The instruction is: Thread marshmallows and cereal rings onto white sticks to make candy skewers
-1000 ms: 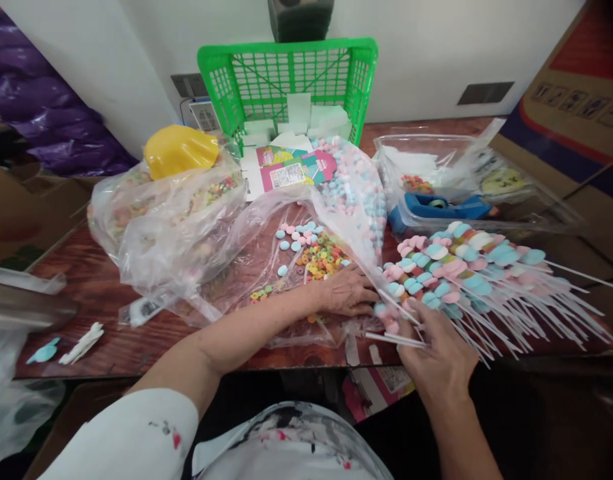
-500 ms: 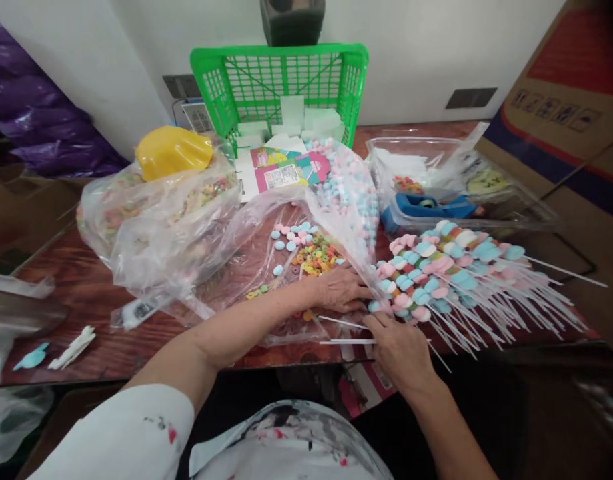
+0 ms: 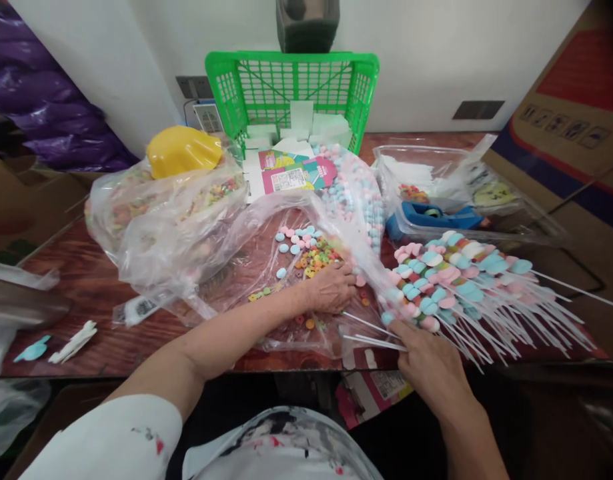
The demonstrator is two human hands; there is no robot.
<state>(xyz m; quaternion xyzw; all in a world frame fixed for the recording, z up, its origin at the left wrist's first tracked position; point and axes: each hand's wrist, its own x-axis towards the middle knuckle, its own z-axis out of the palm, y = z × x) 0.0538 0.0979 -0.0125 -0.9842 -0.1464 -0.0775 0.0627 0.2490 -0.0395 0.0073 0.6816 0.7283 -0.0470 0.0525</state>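
Observation:
Over the ring candies [image 3: 313, 259] lying on clear plastic, my left hand [image 3: 331, 288] has its fingers bent and drawn together; whatever is in them is hidden. My right hand [image 3: 429, 353] is closed at the table's front edge, with thin white sticks [image 3: 369, 341] running from it to the left. Just beyond it lies a pile of candy skewers [image 3: 436, 280] in pink, blue and white with their sticks pointing right. Pink and blue candy discs [image 3: 296, 237] are loose behind the rings. A clear plastic bag [image 3: 336, 223] arches around them.
A green basket [image 3: 291, 60] with white cards stands at the back. To the left are a bulky candy bag [image 3: 161, 213] and a yellow bowl-like piece [image 3: 183, 152]. A clear tray [image 3: 411, 155] with a blue tape dispenser [image 3: 436, 217] sits at the right.
My right hand has moved right and away from my left, pulling the white sticks along. My left hand has drawn back slightly over the rings. The view has shifted a little.

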